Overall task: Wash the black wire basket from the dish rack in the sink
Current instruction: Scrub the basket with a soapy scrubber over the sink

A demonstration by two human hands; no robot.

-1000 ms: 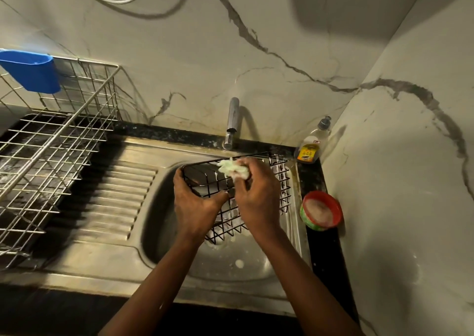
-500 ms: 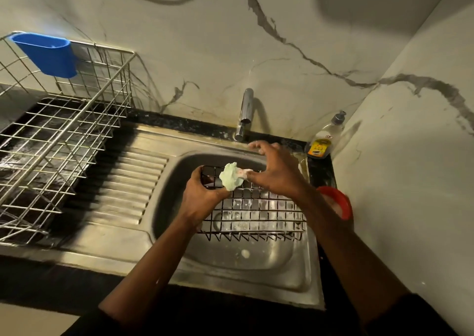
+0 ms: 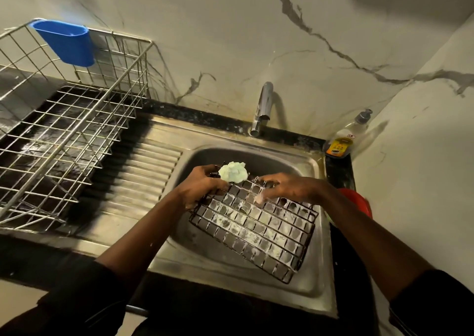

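One steel dish rack (image 3: pixel 64 143) is seen at the far left on the dark table (image 3: pixel 23 256), with a blue plastic holder (image 3: pixel 65 42) hung on its back rim. Just to its right the ribbed drainboard (image 3: pixel 143 171) is joined to the sink (image 3: pixel 318 279). Over the sink bowl the black wire basket (image 3: pixel 256 228) is held tilted, its mesh bottom turned towards the camera and coated with white suds. Its upper left corner is gripped by the left hand (image 3: pixel 202 185), whose fingers and thumb are curled round the wire edge. A pale green sponge (image 3: pixel 233 172) is seen at that corner, just beside the left fingertips; which hand holds it cannot be told. Behind the bowl, a chrome tap (image 3: pixel 263 107) is mounted against the marble wall. The right hand (image 3: pixel 289 188) is laid on the basket's upper edge with fingers stretched out and spread, foam on one fingertip. Farther right, a soap bottle (image 3: pixel 343 141) is stood in the corner, and a red bowl (image 3: pixel 357 202) is partly hidden behind the right forearm.
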